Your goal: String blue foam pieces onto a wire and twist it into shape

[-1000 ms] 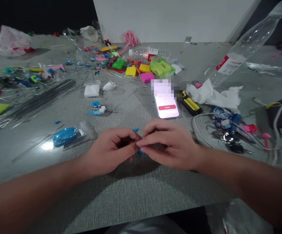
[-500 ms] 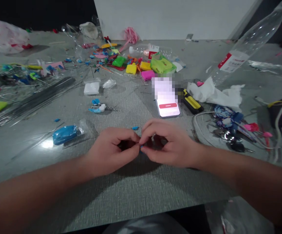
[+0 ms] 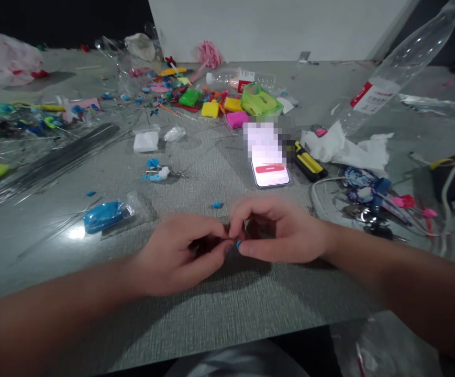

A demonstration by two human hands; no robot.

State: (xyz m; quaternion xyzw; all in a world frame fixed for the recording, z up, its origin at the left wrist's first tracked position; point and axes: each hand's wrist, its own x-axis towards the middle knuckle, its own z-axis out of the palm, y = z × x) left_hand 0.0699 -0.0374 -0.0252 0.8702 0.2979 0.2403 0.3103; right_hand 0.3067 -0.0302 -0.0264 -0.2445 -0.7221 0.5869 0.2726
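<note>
At the far left of the grey desk [image 3: 227,309], a bundle of thin metal wires [image 3: 50,165] is laid slantwise, and a blue clay packet [image 3: 103,215] in clear wrap is seen nearer the front edge. A white clay block [image 3: 146,141] and a small blue and white clay figure [image 3: 156,174] are placed further back. The left hand [image 3: 180,254] is held low over the desk with its fingers curled in tight, and a small blue clay piece [image 3: 238,243] is pinched between its fingertips and those of the right hand [image 3: 280,230], which is likewise closed around it. Only a sliver of the piece is shown, just above the desk at the middle front. A blue crumb [image 3: 217,204] is left just behind the hands. Beyond them a lit phone [image 3: 270,173] is laid flat, with a yellow and black tool [image 3: 308,163] beside it. Crumpled white tissue [image 3: 348,149] and a tilted clear plastic bottle [image 3: 400,65] are found further right.
</note>
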